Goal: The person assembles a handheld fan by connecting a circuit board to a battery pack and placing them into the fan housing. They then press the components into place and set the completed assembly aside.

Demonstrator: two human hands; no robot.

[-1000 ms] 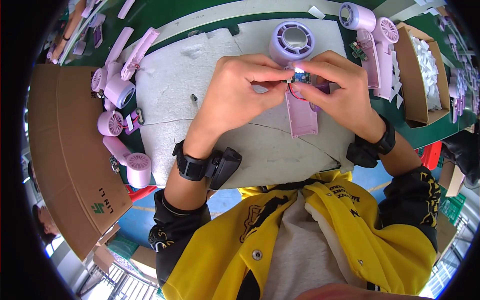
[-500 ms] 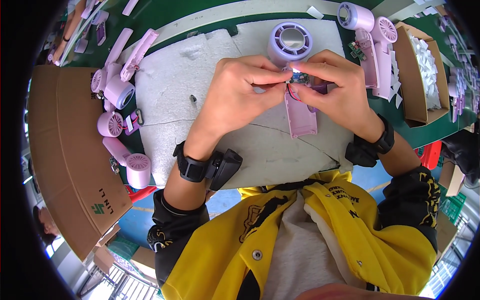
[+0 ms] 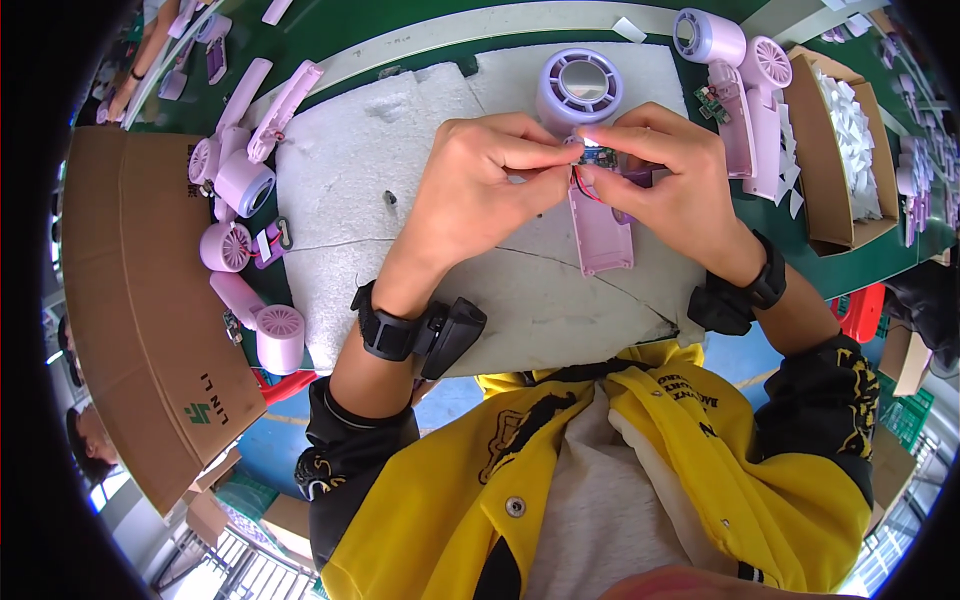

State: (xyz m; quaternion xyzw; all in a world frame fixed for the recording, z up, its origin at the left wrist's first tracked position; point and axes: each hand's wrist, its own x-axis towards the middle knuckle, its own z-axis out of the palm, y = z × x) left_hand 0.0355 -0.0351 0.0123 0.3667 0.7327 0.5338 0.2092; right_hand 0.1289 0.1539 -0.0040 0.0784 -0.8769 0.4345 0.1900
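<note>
A small circuit board (image 3: 598, 157) with red and black wires (image 3: 583, 186) sits between my two hands. It lies over the pink handle shell (image 3: 603, 240) of a handheld fan, whose round purple-rimmed head (image 3: 580, 87) points away from me. My left hand (image 3: 500, 180) pinches at the board's left edge, thumb and forefinger closed near the wires. On the other side, my right hand (image 3: 672, 165) has its thumb and fingers closed on the board's right end. Fingertips cover part of the board. The fan rests on a white foam pad (image 3: 350, 180).
Several pink fan parts (image 3: 243, 185) lie left of the pad, beside a large cardboard box (image 3: 140, 290). More fan pieces (image 3: 735, 110) and a loose circuit board (image 3: 712, 103) are at the right. A carton (image 3: 880, 150) there holds white paper pieces (image 3: 848, 140).
Both hands keep nearly the same pinch on the circuit board. The view has shifted very slightly; otherwise the fan and parts stay where they were.
</note>
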